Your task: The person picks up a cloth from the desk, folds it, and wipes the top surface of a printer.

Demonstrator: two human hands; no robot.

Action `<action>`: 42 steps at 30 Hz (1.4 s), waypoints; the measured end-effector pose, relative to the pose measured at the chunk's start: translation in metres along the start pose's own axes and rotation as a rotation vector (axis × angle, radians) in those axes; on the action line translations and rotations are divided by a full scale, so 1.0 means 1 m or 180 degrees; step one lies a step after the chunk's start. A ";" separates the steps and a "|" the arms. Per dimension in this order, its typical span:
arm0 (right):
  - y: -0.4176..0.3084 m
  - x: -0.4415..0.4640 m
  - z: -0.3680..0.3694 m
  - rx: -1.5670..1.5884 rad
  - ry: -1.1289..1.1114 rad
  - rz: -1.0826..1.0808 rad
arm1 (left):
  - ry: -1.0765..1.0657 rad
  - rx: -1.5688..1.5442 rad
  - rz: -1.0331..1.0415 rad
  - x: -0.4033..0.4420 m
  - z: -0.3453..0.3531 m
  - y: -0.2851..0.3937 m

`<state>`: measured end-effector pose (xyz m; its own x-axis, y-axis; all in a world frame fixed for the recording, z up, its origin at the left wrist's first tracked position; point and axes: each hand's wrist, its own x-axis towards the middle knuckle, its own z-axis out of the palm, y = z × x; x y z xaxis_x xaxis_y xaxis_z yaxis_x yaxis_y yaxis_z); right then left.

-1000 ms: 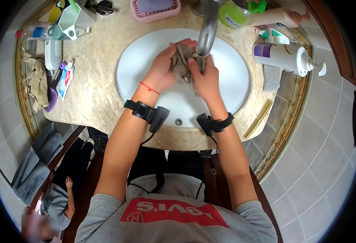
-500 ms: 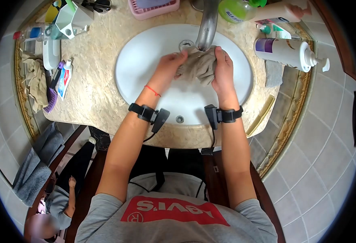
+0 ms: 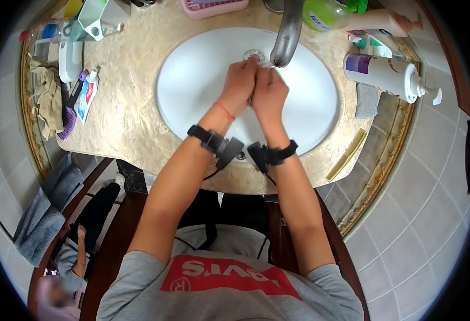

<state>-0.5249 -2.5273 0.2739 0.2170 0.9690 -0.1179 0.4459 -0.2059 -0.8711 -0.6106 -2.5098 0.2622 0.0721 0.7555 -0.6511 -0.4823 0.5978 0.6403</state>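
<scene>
Over the white sink basin [image 3: 187,80], my left hand [image 3: 240,83] and my right hand [image 3: 271,93] are pressed together, both closed. Bunched in their fingers is the grey-beige cloth, almost wholly hidden by them. The metal faucet [image 3: 288,37] reaches over the basin just above and right of my hands. Close beyond my knuckles is the drain fitting [image 3: 253,55]. Each wrist wears a black strap with a small device, and a red string circles my left wrist.
At the left lie a toothpaste tube [image 3: 88,96], a purple brush [image 3: 68,124] and a beige cloth [image 3: 48,101]. A pink basket [image 3: 213,9] stands behind the basin. Pump bottle [image 3: 382,72] and green soap bottle [image 3: 323,15] are on the right. Another person [image 3: 74,257] appears at lower left.
My hands have come together and turned into fists, squeezing the cloth that was spread between them under the faucet. The view has shifted slightly.
</scene>
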 end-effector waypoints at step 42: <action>0.003 0.018 -0.013 -0.0036 -0.0102 0.0225 | 0.0031 0.0155 -0.0131 -0.024 0.012 0.004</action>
<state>-0.5078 -2.5119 0.2753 0.2206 0.9558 -0.1944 0.4401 -0.2754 -0.8547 -0.6035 -2.5221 0.2855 0.0823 0.7275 -0.6811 -0.4360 0.6409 0.6318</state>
